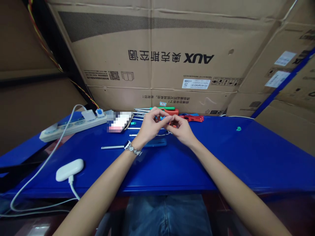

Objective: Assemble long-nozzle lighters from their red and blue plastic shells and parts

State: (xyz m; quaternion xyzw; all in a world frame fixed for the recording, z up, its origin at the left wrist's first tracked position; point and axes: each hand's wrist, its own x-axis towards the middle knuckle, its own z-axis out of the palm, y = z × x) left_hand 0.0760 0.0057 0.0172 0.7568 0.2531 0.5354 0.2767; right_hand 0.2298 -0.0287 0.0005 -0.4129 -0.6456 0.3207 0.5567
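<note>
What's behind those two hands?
A green handle, part of an orange object and printed cardboard. The left hand and right hand hide the orange object's full shape.

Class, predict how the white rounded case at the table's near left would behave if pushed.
The white case would probably slide, since the blue table looks shiny. Its rounded shape may make it slippery to grip. The white cable plugged into it would likely drag along.

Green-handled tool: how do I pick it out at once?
Find the cardboard panel behind the blue table. Along the panel's foot, just beyond the left hand and right hand, lies the green-handled tool. Its long green handle sets it apart from the orange-red thing in front.
</note>
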